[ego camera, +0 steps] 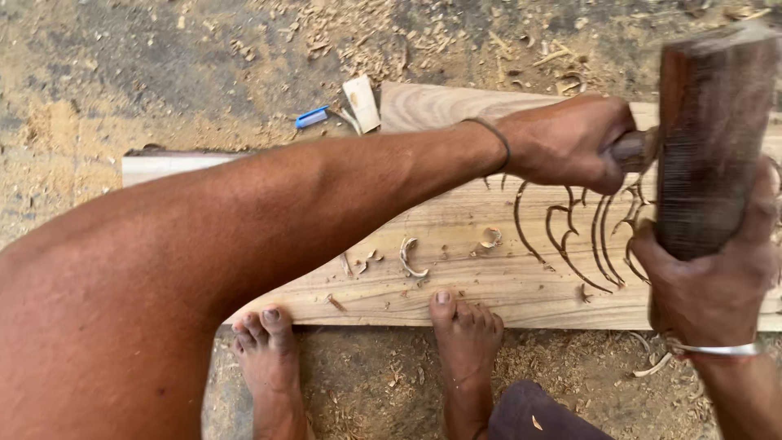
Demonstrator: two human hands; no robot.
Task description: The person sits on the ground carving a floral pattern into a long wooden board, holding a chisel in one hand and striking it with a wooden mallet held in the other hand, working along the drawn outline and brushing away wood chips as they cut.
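A bare forearm runs from the lower left of the frame to the upper right and hides much of the wooden plank [456, 269], a long pale board lying across the middle of the picture on dusty, shaving-strewn ground [122, 73]; the board's right end is cut off by the frame edge and its far left end shows only as a thin strip above the arm. That arm ends in the left hand [570, 143], fingers curled tight around a dark wooden handle [631, 151] of which only a short stub shows; the tool's working end is hidden behind the mallet, so its kind cannot be told. At the right edge, the right hand [713, 281] is wrapped around the lower part of a large dark wooden mallet [713, 134], blurred and cut off at the top right corner; a metal bangle [717, 349] sits on that wrist. Curved carved grooves [570, 236] mark the plank between the two hands, partly covered by them. Two bare feet rest at the plank's near edge, the right foot [464, 326] with toes on the wood, the left foot [265, 342] just against it. Curled shavings [411, 257] lie on the board. In the upper middle, a small pale wood block [361, 102] lies beside a small blue object [311, 117] too small to identify.
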